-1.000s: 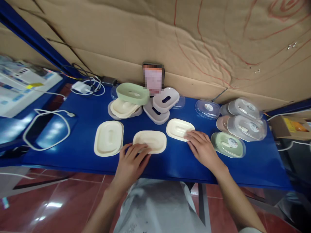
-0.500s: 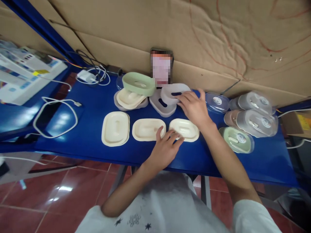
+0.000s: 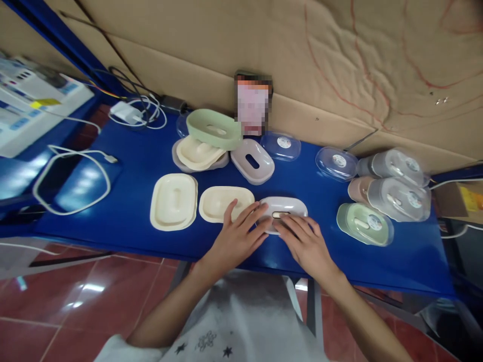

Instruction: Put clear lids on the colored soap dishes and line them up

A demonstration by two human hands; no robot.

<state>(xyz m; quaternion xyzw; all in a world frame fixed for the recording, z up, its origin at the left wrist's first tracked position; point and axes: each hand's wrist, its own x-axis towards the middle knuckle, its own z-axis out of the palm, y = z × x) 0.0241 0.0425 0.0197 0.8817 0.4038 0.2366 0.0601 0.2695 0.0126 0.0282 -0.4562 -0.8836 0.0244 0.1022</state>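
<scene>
Near edge of grey tray (image 3: pixel 284 207) covered by fingers of left hand (image 3: pixel 237 240) and right hand (image 3: pixel 305 245); whatever lies beneath it cannot be seen. Right rim of cream tray (image 3: pixel 223 202) under left fingertips. Both forearms cut off by bottom edge. Beyond the hands, upright object (image 3: pixel 252 103) against the cardboard is pixelated, content unreadable. Far left of left hand, white box (image 3: pixel 26 108) cut by frame edge, print too small to read. Right of right hand, labels on clear lids (image 3: pixel 396 187) too small to read; cardboard box (image 3: pixel 466 196) cut by edge.
</scene>
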